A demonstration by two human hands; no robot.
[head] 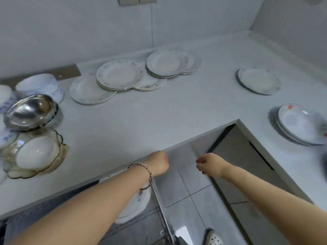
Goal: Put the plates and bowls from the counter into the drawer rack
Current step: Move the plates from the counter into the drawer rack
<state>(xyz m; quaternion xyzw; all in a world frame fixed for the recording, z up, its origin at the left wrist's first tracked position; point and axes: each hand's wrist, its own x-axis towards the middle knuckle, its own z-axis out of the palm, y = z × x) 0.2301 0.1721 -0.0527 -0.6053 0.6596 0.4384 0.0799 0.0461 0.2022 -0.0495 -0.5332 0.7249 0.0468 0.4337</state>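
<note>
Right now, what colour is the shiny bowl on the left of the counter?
Silver: the metal bowl is mirror-shiny, seen best in the head view.

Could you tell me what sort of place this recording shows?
Most likely a home kitchen: a pale L-shaped counter carries stacks of plates and a steel bowl, and an open drawer rack below it already holds dishes.

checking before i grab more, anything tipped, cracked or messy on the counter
No cracks or spills show. The plates lie in loose overlapping piles, not square stacks. At the left edge, the steel bowl sits tilted on other bowls, and a white bowl lies tipped in an amber glass dish.
</note>
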